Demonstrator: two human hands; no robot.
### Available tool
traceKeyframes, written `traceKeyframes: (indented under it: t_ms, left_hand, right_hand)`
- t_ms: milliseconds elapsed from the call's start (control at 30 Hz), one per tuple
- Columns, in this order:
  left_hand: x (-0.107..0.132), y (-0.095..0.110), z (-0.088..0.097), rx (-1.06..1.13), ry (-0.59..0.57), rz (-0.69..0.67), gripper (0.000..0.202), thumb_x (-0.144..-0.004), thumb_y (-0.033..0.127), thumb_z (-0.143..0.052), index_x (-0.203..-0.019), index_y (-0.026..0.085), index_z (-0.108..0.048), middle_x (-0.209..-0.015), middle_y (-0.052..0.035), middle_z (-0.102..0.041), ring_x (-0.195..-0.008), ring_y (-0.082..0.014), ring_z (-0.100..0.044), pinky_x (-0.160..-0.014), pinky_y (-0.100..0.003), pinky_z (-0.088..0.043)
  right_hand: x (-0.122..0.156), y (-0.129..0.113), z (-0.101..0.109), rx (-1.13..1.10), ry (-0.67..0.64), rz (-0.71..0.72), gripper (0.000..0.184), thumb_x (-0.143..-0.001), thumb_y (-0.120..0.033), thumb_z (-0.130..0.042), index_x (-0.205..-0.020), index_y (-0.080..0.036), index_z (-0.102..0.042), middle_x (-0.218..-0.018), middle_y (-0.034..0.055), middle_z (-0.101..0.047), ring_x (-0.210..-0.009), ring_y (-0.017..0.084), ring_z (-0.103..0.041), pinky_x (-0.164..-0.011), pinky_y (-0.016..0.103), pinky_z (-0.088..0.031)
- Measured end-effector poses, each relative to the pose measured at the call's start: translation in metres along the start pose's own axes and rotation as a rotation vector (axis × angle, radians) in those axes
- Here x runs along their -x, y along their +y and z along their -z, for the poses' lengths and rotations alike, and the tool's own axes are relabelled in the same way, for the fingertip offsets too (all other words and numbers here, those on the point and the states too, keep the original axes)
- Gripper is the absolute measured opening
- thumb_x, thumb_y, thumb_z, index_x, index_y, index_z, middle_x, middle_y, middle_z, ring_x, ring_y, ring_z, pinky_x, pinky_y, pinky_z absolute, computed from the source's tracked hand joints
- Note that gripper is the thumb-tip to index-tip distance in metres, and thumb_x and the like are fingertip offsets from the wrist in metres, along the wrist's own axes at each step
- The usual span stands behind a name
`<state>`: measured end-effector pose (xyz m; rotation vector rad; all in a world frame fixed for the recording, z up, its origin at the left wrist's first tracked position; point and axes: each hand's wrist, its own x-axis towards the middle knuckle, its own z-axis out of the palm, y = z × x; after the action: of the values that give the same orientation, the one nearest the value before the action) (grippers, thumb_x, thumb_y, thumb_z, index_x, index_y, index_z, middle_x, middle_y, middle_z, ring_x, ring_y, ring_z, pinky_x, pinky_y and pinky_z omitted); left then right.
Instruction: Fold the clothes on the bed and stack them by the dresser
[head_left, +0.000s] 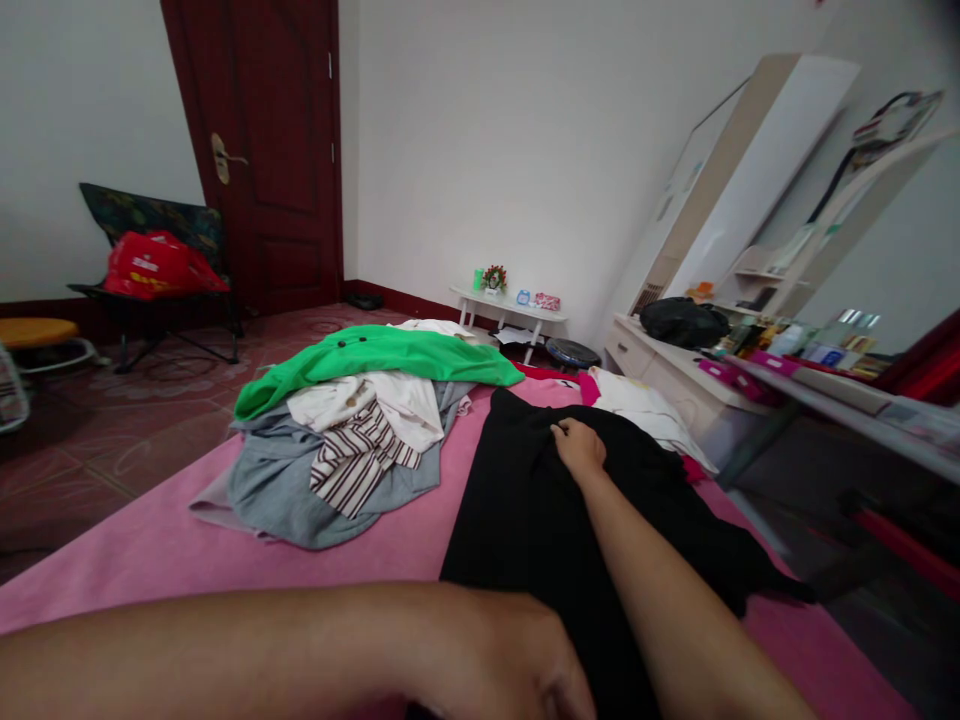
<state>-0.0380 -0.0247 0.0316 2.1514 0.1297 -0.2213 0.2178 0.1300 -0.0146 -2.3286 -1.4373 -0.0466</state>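
A black garment [517,520] lies spread over the pink bedsheet [420,565], one narrow end of it reaching out to the right. My right hand [579,448] pinches the garment's cloth near its far end. Close to the camera, my left hand [517,655] is curled over the near part of the same garment, its fingertips partly hidden at the bottom edge. To the left sits a clothes pile: a green garment with dark buttons [390,355] on top, then a white one [412,405], a striped piece [360,460] and a grey garment [277,490].
White folded cloth [645,405] lies on the bed's far right, beside a dresser [652,360] bearing a black bag [684,322]. A folding chair [150,205] with a red bag [157,265] stands left of the door [281,150]. A low white table [510,305] is by the wall.
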Motion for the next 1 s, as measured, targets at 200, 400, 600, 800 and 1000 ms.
traceKeyframes:
  t_ms: [200,400,600,800,1000]
  left_hand:
    - [-0.04,-0.044,0.068,-0.65,0.941,0.1,0.039,-0.084,0.011,-0.043,-0.12,0.017,-0.056,-0.121,-0.0107,-0.06,-0.112,-0.0244,-0.056,-0.098,-0.038,-0.044]
    - [-0.064,-0.137,0.103,-0.548,1.032,0.359,0.05,-0.095,0.027,-0.037,-0.14,0.008,-0.035,-0.143,-0.0171,-0.042,-0.134,-0.0223,-0.039,-0.112,-0.035,-0.031]
    - [-0.065,-0.143,0.098,-0.701,0.904,0.374,0.049,-0.097,0.034,-0.033,-0.139,0.011,-0.043,-0.149,-0.0159,-0.035,-0.14,-0.0253,-0.029,-0.116,-0.04,-0.023]
    - [-0.067,-0.142,0.097,-0.745,0.897,0.382,0.048,-0.096,0.034,-0.034,-0.139,0.013,-0.043,-0.151,-0.0139,-0.033,-0.139,-0.0255,-0.03,-0.115,-0.042,-0.024]
    - [-0.069,-0.143,0.098,-0.771,0.866,0.409,0.051,-0.095,0.033,-0.034,-0.142,0.015,-0.041,-0.152,-0.0139,-0.031,-0.14,-0.0267,-0.027,-0.114,-0.043,-0.022]
  right_hand:
    - [-0.002,0.021,-0.013,-0.219,0.091,-0.032,0.043,-0.089,-0.049,-0.04,-0.105,-0.022,-0.07,-0.103,0.0105,-0.07,-0.099,0.027,-0.064,-0.08,0.034,-0.047]
    - [-0.009,0.041,-0.021,-0.433,0.157,-0.008,0.049,-0.088,-0.048,-0.035,-0.106,-0.016,-0.067,-0.103,0.0101,-0.07,-0.097,0.024,-0.063,-0.082,0.03,-0.047]
    - [-0.002,0.039,-0.022,-0.577,0.101,0.052,0.041,-0.085,-0.043,-0.044,-0.104,-0.015,-0.067,-0.107,0.0093,-0.07,-0.101,0.022,-0.063,-0.089,0.031,-0.046]
    - [0.022,0.058,0.02,-0.64,-0.177,0.061,0.051,-0.072,-0.038,-0.069,-0.117,-0.015,-0.061,-0.114,0.0119,-0.067,-0.103,0.02,-0.064,-0.084,0.028,-0.05]
    - [0.026,0.111,0.103,-0.35,-0.67,0.12,0.022,-0.055,-0.023,-0.073,-0.075,-0.014,-0.07,-0.054,-0.0022,-0.06,-0.048,0.01,-0.05,-0.048,0.021,-0.038]
